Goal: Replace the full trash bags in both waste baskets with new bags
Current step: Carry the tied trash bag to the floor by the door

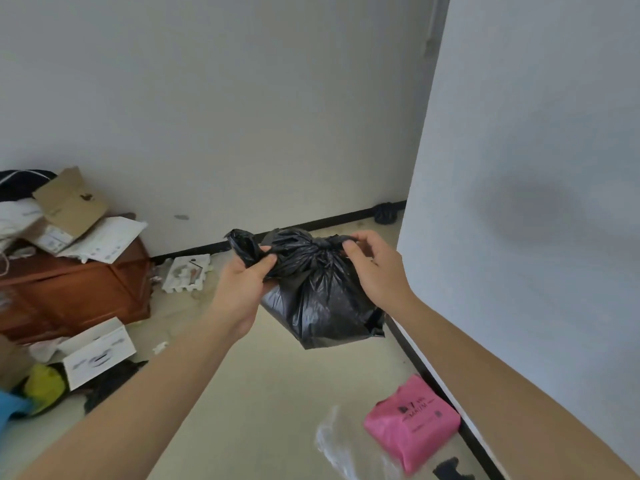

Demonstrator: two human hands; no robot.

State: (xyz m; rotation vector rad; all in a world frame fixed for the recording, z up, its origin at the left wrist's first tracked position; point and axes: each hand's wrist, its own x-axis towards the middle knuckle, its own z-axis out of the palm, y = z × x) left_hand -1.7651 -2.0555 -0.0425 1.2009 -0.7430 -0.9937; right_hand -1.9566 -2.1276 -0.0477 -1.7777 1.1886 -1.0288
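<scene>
Two hands grip one knotted black trash bag [322,292] in mid-air: the left hand [242,289] pinches a twisted ear, the right hand [372,268] clasps the other. A white wall [536,168] closes in at right; bare floor [270,393] lies open below. One pink packet [412,420] lies near; a wooden cabinet [76,289] piled with cardboard stands at left.
</scene>
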